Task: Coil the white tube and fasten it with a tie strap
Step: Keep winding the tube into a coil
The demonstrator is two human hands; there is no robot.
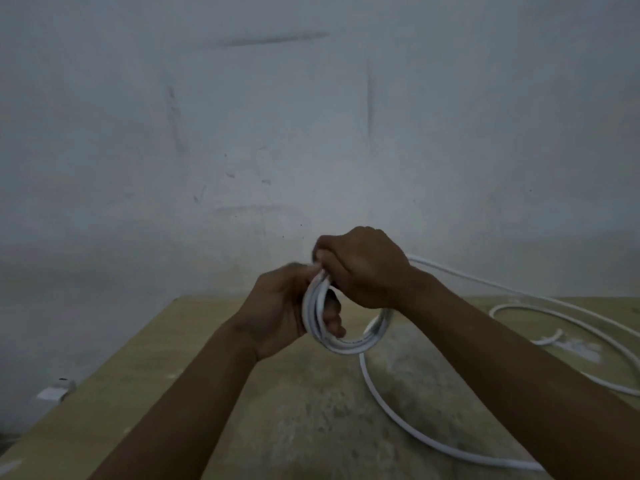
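White tube (346, 344) coil in both fists — left hand (277, 310) underneath; right hand (367, 268) on top

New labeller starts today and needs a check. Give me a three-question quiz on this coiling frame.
1. True or false: the whole white tube is already wound into the coil.
2. The coil is gripped by: A) one hand B) both hands C) neither hand.
3. Fill in: the uncoiled length lies on the ___.
Key: 1 false, a long length trails loose. 2 B, the left hand and right hand both grip it. 3 table.
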